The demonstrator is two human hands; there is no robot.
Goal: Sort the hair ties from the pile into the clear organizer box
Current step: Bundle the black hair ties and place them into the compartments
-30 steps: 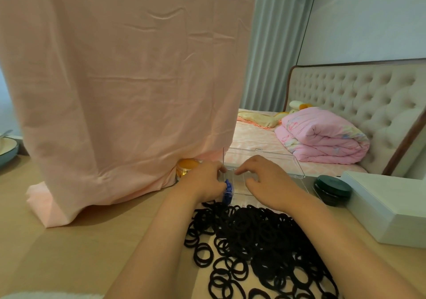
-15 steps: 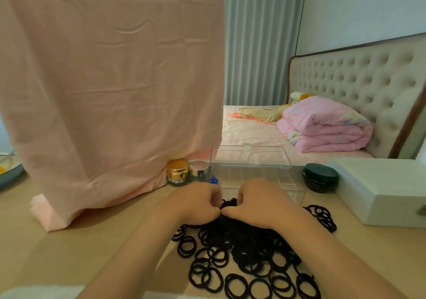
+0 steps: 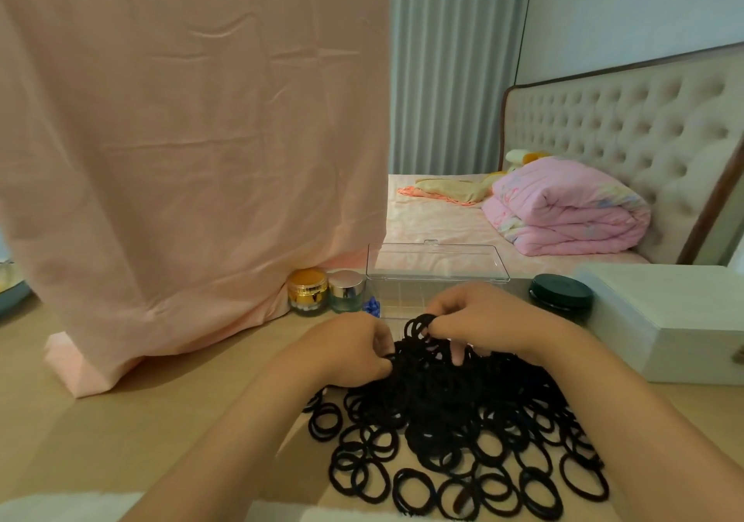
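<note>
The left hand (image 3: 354, 350) and the right hand (image 3: 483, 320) are now sunk into the far side of the pile (image 3: 463, 421) of black hair ties (image 3: 414, 489), which is spread over the near middle of the desk (image 3: 120, 421). A second ago both were held at the clear organizer box (image 3: 437, 264), a small blue thing being carried in the left one; half a second ago they were brought back onto the pile. The blue thing (image 3: 372, 305) is now left at the left end of the box. Whether it lies in a compartment or just outside on the desk cannot be told.

A small bunch (image 3: 418, 326) of ties is pinched between the thumb and fingertips of the right hand and is raised a little above the heap. The left hand is curled against the pile's far left side, in touch with the ties. Whether any tie is actually gripped there cannot be told.

The box stands just behind the hands, toward the far edge of the desk, with its lid open and upright and its gridded base partly hidden. No black tie is seen in the compartments that show.

One drop-off is thus judged finished and the next pick begun, with nearly the whole pile left. Several loops are held together, so strays may be dragged along.
</note>
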